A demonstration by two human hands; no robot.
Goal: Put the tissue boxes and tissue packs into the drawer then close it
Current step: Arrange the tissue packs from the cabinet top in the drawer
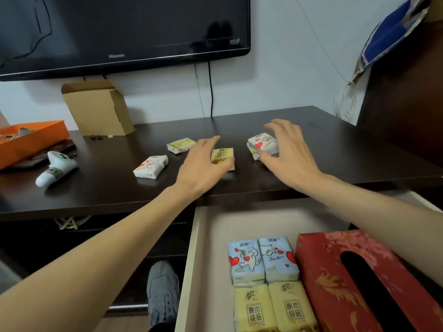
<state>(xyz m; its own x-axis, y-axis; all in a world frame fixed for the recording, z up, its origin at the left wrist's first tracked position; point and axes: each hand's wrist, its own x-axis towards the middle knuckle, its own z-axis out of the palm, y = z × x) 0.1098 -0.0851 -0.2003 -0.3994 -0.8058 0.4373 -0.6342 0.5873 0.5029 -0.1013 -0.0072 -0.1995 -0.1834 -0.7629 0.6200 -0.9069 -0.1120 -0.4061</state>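
Left hand: the left hand is lying over the small yellow pack, fingers bent around it but not yet lifting it.
Right hand: the right hand is spreading wide over the heart pack, thumb on the near side, fingers reaching past the far side.
Which way: both packs are sitting right under the hands, and the drawer is waiting open below and toward the person.
Long side: the heart pack is lying slanted, its long side running left to right.
Still out: another heart pack and another yellow pack are sitting to the left, nearer the left hand.
Already in: four packs and the red tissue box are resting in the drawer.
Table: the dark tabletop is looking smooth, so packs may slide.
Room: the drawer's left and back parts are looking free.
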